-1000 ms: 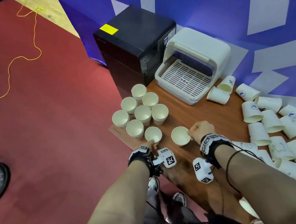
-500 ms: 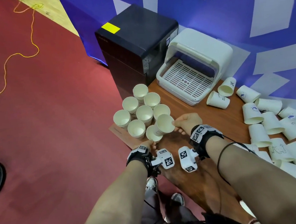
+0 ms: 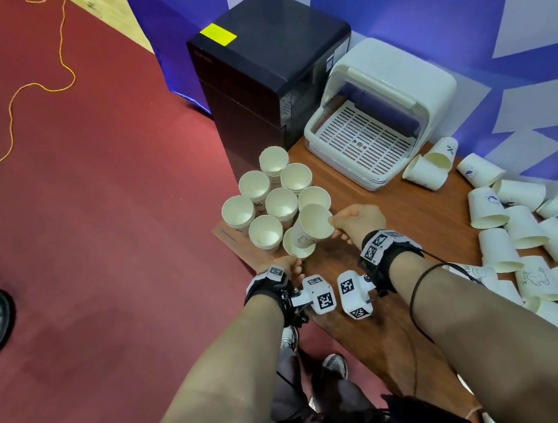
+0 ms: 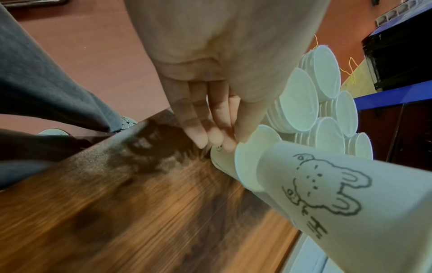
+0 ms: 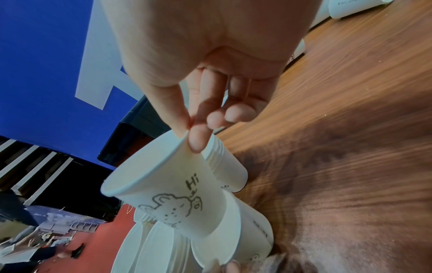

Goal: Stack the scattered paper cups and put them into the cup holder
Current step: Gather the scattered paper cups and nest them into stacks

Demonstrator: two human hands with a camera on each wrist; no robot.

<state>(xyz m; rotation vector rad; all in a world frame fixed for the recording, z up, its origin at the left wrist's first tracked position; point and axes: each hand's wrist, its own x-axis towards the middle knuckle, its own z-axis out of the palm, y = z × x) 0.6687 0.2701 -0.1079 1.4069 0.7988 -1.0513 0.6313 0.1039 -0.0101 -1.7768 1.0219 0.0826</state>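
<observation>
The head view looks steeply down from above the table's (image 3: 409, 218) near-left corner. Each wrist view looks along its palm, very close to the fingers (image 4: 198, 129), low over the table. All three share the bear-printed cup (image 5: 173, 192) at that corner.

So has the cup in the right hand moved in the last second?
Yes. The cup was upright on the table; the right hand now holds it tilted, lifted left onto the stack.

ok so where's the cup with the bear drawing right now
The bear cup is off the table, tilted, pinched at its rim by the right hand, its base entering the nearest cup stack that the left hand steadies.
</observation>
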